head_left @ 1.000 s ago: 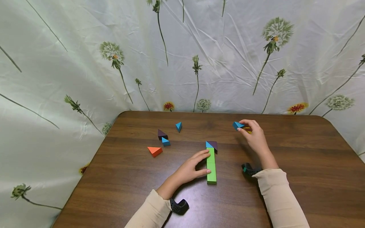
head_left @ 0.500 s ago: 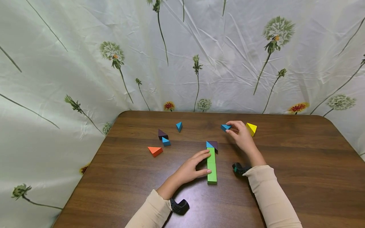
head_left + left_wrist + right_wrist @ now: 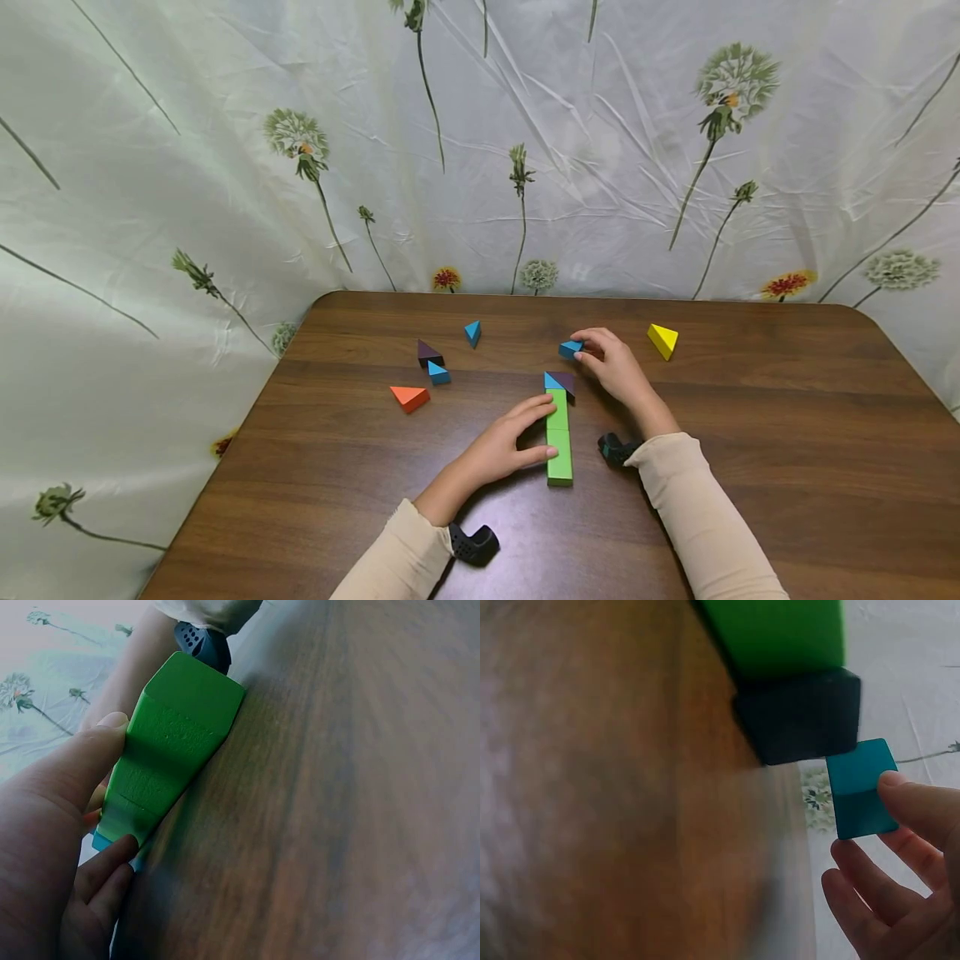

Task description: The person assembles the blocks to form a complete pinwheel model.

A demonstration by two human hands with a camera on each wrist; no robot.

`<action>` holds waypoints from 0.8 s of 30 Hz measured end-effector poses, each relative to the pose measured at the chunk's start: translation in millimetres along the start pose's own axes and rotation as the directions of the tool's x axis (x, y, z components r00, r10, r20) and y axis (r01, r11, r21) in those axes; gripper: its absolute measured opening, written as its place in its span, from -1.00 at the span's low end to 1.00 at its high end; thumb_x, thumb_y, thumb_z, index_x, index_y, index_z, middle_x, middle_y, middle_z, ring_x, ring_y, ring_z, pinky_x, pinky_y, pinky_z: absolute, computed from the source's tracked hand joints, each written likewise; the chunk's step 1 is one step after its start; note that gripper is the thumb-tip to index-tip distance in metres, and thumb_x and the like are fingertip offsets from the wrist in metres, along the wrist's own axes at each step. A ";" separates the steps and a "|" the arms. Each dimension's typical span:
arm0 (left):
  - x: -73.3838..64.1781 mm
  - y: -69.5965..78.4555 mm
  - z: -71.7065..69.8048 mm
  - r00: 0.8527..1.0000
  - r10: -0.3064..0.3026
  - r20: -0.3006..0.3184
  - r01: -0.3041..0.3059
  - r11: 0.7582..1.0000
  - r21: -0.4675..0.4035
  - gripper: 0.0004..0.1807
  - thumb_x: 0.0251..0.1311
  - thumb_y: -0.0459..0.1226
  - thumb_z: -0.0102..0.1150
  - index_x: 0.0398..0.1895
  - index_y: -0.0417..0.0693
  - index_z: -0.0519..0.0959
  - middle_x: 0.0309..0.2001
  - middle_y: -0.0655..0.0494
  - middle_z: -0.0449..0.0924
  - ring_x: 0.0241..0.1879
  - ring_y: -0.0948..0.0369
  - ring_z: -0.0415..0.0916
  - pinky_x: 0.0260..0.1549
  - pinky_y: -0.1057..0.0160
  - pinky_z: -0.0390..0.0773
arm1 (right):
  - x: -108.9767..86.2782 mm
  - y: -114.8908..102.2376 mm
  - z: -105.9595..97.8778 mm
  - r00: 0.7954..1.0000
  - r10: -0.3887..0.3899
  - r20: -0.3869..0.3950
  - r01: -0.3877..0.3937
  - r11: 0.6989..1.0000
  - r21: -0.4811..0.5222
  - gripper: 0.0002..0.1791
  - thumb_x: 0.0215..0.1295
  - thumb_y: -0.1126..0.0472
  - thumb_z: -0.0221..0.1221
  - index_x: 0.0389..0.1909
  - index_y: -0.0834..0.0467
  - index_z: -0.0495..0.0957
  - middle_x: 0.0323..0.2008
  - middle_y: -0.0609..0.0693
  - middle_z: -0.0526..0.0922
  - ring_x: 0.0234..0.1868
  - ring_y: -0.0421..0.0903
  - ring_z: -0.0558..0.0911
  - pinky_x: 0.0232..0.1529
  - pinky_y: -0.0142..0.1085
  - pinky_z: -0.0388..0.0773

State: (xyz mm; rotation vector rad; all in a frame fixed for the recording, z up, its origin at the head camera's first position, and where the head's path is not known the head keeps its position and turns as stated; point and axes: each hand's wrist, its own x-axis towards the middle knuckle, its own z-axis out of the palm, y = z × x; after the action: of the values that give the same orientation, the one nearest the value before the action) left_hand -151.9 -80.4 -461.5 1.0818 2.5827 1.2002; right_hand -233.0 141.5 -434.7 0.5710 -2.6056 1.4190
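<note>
Two green blocks (image 3: 558,433) lie end to end in a column. A blue triangular block (image 3: 552,381) and a dark purple triangular block (image 3: 565,385) meet at its far end. My left hand (image 3: 498,446) touches the green column from its left side, thumb at the nearer block and fingertips at the farther one; in the left wrist view its fingers reach along the green block (image 3: 176,720). My right hand (image 3: 611,367) pinches another blue triangular block (image 3: 570,349) between thumb and fingers, just beyond the purple one. The right wrist view shows this blue block (image 3: 862,791) held near its edge.
On the left lie an orange triangular block (image 3: 409,398), a dark purple one (image 3: 429,353) and two blue ones, one nearer (image 3: 438,372) and one farther (image 3: 472,333). A yellow triangular block (image 3: 663,341) sits back right on the wooden table (image 3: 787,400). Behind hangs a flowered curtain (image 3: 480,167).
My right hand has carried the blue triangular block leftward from beside the yellow block to near the column's far end, uncovering the yellow block. The left hand has stayed at the green blocks.
</note>
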 end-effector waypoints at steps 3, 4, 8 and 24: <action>-0.1 -0.3 0.1 1.000 0.001 -0.001 -0.001 1.000 -0.002 -0.34 0.15 -0.04 0.12 0.30 -0.03 0.22 0.34 0.22 0.04 0.29 0.27 -0.03 0.19 0.17 0.11 | 0.7 -0.4 2.6 1.000 0.003 0.020 -0.003 1.000 -0.012 -0.71 0.22 0.39 0.08 -0.02 0.31 0.46 -0.02 0.21 0.42 -0.03 0.14 0.46 -0.03 -0.04 0.40; -0.1 -0.3 0.1 1.000 0.001 -0.001 -0.001 1.000 -0.001 -0.34 0.15 -0.04 0.12 0.30 -0.03 0.22 0.34 0.22 0.04 0.29 0.27 -0.03 0.19 0.17 0.10 | 1.1 -0.7 3.5 1.000 0.006 0.028 -0.005 1.000 -0.014 -0.71 0.22 0.39 0.08 -0.01 0.31 0.46 -0.01 0.21 0.42 -0.03 0.14 0.46 -0.03 -0.04 0.40; -0.3 -0.2 0.0 1.000 -0.002 0.001 0.002 1.000 0.001 -0.34 0.15 -0.04 0.12 0.30 -0.02 0.22 0.34 0.21 0.04 0.29 0.27 -0.03 0.19 0.16 0.10 | 2.2 -0.6 7.3 0.998 0.023 0.054 -0.022 0.999 -0.029 -0.70 0.24 0.37 0.07 0.00 0.30 0.45 0.01 0.20 0.42 -0.01 0.14 0.46 -0.02 -0.03 0.39; 0.1 1.2 -0.9 1.000 -0.006 0.005 0.006 1.000 0.005 -0.34 0.15 -0.04 0.12 0.30 -0.02 0.22 0.34 0.21 0.03 0.30 0.27 -0.04 0.19 0.17 0.10 | 1.4 -0.9 11.9 0.991 0.075 0.109 -0.074 0.997 -0.011 -0.66 0.28 0.28 0.06 0.07 0.26 0.42 0.05 0.21 0.43 0.05 0.16 0.42 0.03 0.03 0.31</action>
State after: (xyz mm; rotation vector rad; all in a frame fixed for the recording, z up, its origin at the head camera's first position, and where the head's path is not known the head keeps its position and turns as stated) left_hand -151.6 -80.3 -460.1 1.0765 2.5849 1.1885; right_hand -233.0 130.8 -440.2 0.5717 -2.7432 1.4388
